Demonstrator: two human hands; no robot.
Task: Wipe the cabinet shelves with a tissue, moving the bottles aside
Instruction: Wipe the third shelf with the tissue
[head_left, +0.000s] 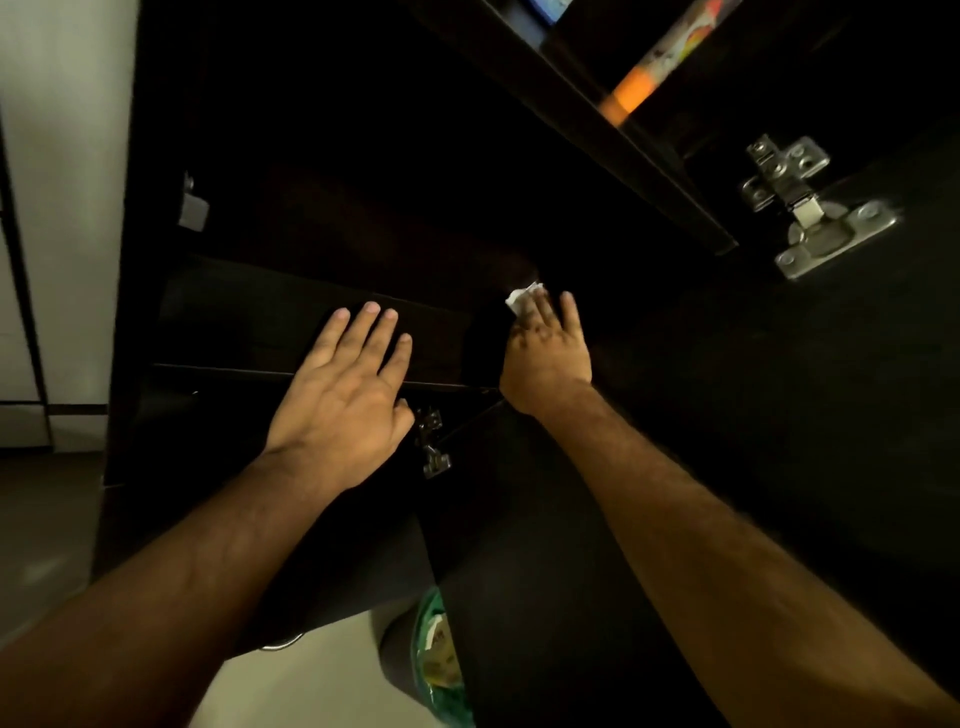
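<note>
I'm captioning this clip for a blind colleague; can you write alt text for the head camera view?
The right hand presses a white tissue onto a dark cabinet shelf, while the left hand rests flat and open beside it. A metal hinge and an orange bottle sit upper right.

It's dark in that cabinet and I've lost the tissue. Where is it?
In the head view, the tissue is right of centre, under the right hand's fingers on the dark shelf.
</note>
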